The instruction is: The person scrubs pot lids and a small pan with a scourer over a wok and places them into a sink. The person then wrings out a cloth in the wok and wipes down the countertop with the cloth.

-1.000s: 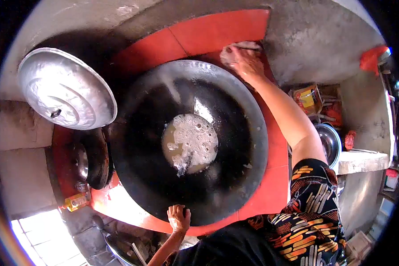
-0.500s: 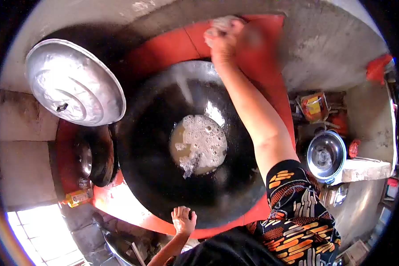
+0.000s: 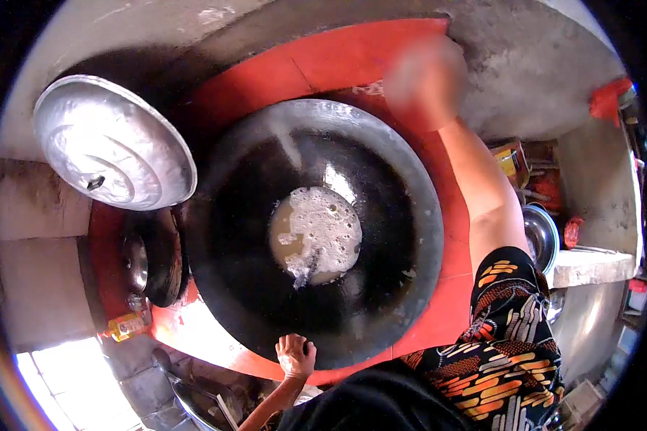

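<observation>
A large dark wok [image 3: 216, 287] is set into the red tiled stove top [image 3: 266, 68]. Cloudy liquid with pale foam [image 3: 327, 223] lies at its bottom, with a dark, frayed clump [image 3: 305, 269] in it. My left hand [image 3: 295, 355] rests on the wok's near rim, its fingers bent over the edge. Beyond the wok's far right side, my right hand [image 3: 428, 82] is over the red tiles, smeared by blur. Its fingers cannot be made out, nor whether it holds anything.
A domed metal lid [image 3: 115, 144] leans at the left wall. Below it sits a smaller dark pan [image 3: 167, 262], near a yellow bottle [image 3: 128, 325]. On the right, a metal basin [image 3: 541, 237] stands by a concrete ledge [image 3: 593, 269]. Concrete walls bound the stove.
My right hand, earlier on a greyish wad at the far edge, has swept right and slightly nearer across the tiles. My left hand stays on the rim. The view has shifted slightly.
</observation>
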Motion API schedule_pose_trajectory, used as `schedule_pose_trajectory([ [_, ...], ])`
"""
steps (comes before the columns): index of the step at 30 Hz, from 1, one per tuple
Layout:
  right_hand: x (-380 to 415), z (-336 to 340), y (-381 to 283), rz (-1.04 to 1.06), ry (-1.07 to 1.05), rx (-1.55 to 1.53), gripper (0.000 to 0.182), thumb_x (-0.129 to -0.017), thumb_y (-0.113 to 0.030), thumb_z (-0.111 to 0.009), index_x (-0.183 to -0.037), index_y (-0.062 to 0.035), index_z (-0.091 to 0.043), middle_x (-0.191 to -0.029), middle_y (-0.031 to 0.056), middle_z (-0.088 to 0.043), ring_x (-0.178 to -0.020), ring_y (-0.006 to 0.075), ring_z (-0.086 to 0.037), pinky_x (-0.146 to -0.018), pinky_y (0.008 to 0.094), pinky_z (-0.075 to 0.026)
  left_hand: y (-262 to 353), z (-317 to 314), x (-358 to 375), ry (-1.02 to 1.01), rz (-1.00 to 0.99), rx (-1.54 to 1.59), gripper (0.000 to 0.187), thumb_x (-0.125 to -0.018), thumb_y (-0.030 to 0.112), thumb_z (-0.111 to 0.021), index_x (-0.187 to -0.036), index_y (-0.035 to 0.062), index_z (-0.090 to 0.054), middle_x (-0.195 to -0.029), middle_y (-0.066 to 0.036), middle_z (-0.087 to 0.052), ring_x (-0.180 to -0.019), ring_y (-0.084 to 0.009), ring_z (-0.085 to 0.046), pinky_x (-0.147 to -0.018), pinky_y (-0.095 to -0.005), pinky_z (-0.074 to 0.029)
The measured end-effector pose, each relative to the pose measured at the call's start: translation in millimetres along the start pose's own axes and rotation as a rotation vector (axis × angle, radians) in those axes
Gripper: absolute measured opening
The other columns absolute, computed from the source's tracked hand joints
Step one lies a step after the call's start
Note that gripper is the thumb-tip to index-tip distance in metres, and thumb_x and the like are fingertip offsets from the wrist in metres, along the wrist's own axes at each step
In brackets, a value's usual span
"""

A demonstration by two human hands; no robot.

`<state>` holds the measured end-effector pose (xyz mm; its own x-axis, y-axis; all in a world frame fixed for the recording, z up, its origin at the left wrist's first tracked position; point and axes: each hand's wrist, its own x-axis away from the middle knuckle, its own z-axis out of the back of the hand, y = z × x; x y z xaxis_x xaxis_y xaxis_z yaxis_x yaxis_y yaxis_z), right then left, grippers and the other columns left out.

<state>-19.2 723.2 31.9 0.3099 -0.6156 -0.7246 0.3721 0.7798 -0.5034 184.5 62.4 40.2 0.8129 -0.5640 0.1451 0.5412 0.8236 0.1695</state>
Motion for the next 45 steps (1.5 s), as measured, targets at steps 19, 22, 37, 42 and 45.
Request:
schedule_pose_trajectory([
  [19,35.3,1.5,15.9,0.096,-0.605,0.422,0.027,-0.095,-0.028,-0.045,-0.116,-0.0146,-0.057,-0.119,0.0149,-0.057,-0.097,0.0304,-0.062,-0.076,0.0441,-0.054,3.0,7.3,-1.2,-0.014,0.019,0.004,0.018,-0.073,0.017,-0.068,-0.085,0.0078,-0.060,-0.092,-0.009,-0.057,-0.091,-0.0308,-0.053,-0.079,-0.0448,-0.042],
  [22,-8.9,49.6,-2.6,-0.943,-0.665,-0.132,0.020,-0.095,-0.020,-0.049,-0.108,-0.0106,-0.059,-0.086,0.0136,-0.064,-0.067,0.0259,-0.063,-0.059,0.0384,-0.054,3.8,7.1,-2.4,0.000,0.030,0.024,0.017,-0.072,0.018,-0.067,-0.084,0.0078,-0.060,-0.092,-0.010,-0.057,-0.091,-0.0309,-0.053,-0.079,-0.0448,-0.042],
  [37,36.3,-67.8,-87.0,0.056,-0.763,-0.315,0.016,-0.091,-0.027,-0.051,-0.095,-0.0186,-0.064,-0.066,0.0079,-0.064,-0.058,0.0233,-0.061,-0.058,0.0398,-0.047,2.4,4.0,-7.0,0.010,0.012,0.008,0.018,-0.070,0.018,-0.068,-0.083,0.0089,-0.058,-0.090,-0.008,-0.056,-0.089,-0.0297,-0.053,-0.076,-0.0442,-0.042],
  [42,22.9,-5.1,-68.1,-0.176,-1.042,-0.275,0.014,-0.093,-0.017,-0.053,-0.100,-0.0151,-0.065,-0.077,0.0092,-0.065,-0.065,0.0182,-0.062,-0.063,0.0330,-0.050,4.7,8.4,-4.4,0.003,0.029,0.026,0.019,-0.069,0.017,-0.068,-0.084,0.0079,-0.060,-0.091,-0.009,-0.057,-0.091,-0.0306,-0.053,-0.078,-0.0446,-0.042],
  [45,47.8,14.5,-5.6,0.184,-1.045,-0.294,0.011,-0.087,-0.010,-0.059,-0.095,-0.0091,-0.066,-0.081,0.0080,-0.065,-0.073,0.0205,-0.062,-0.069,0.0326,-0.050,3.0,10.1,-4.1,-0.032,0.050,0.043,0.018,-0.070,0.018,-0.066,-0.084,0.0070,-0.061,-0.092,-0.010,-0.057,-0.093,-0.0309,-0.052,-0.079,-0.0440,-0.041],
])
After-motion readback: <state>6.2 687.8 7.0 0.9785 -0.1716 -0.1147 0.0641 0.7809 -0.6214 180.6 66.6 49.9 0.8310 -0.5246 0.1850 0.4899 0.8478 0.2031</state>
